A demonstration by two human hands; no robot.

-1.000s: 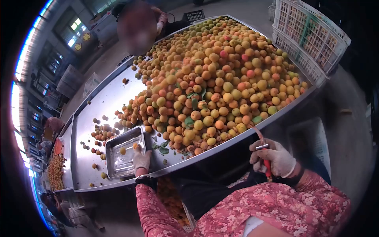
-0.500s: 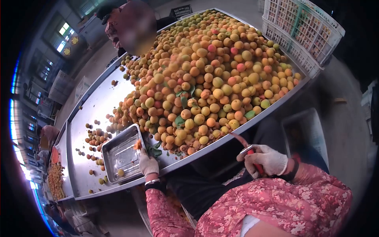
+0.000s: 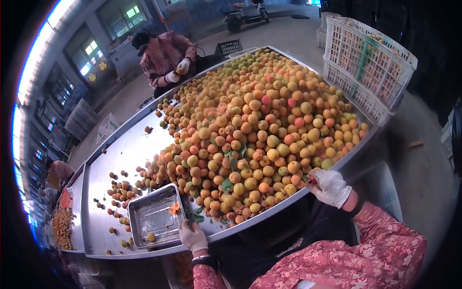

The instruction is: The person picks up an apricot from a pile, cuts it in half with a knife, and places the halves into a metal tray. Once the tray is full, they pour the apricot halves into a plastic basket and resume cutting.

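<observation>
- Now we are resting our left hand [image 3: 192, 236], slack, beside the tray [image 3: 154, 222].
- Our right hand [image 3: 330, 187] is clenching a red tool [image 3: 312, 179] at the apricots [image 3: 250, 120].

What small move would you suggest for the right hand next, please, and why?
Probably close the right hand on one apricot at the near edge: it rests against the apricot pile there, while the left hand lies by the metal tray, which holds only a couple of pieces.
</observation>
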